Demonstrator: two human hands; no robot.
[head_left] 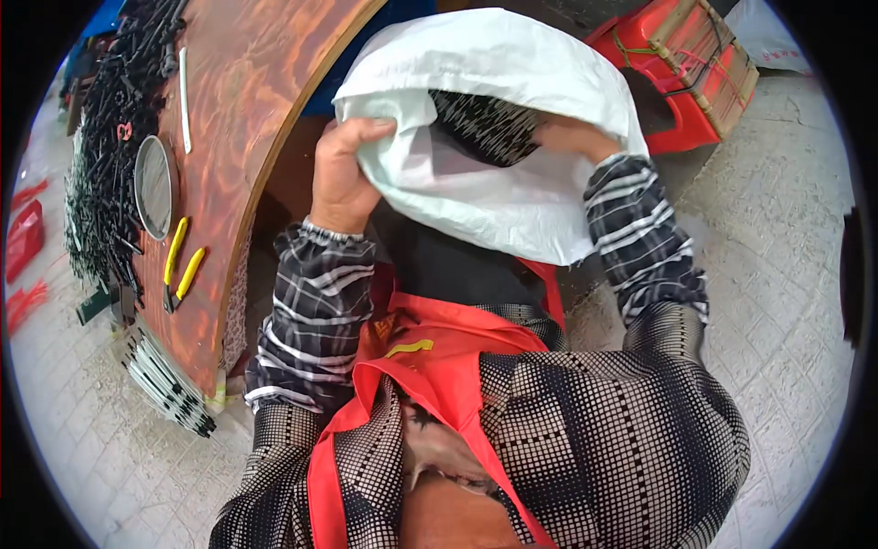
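- White sack (512,137): woven plastic, slightly glossy, creased and slack; held up in front of the person's chest, between the round table and the red stool, its mouth pulled open toward the camera.
- Sack contents (489,128): a dense dark mass of thin black strips with pale flecks, seen through the open mouth.
- Left hand (343,178): closed on the sack's left rim, fingers curled over a bunched fold of the white fabric, thumb side up.
- Right hand (572,137): at the right side of the mouth, resting on the rim with its fingers inside the sack; whether they are closed on anything cannot be told.
- Sleeve covers (315,311): black-and-white plaid cloth, gathered at the wrists, on both forearms.
- Apron (439,352): smooth red fabric, straps running over a black-and-white dotted top.
- Table (242,119): round, glossy reddish-brown marbled surface with a pale edge band, left of the sack.
- On the table: a heap of black strips (110,156), a round metal-rimmed sieve (154,188), yellow-handled pliers (178,265), a white stick (184,99).
- Red plastic stool (681,82): upper right, carrying a tied bundle of flat brownish slats.
- Floor (786,274): grey paving in small square blocks.
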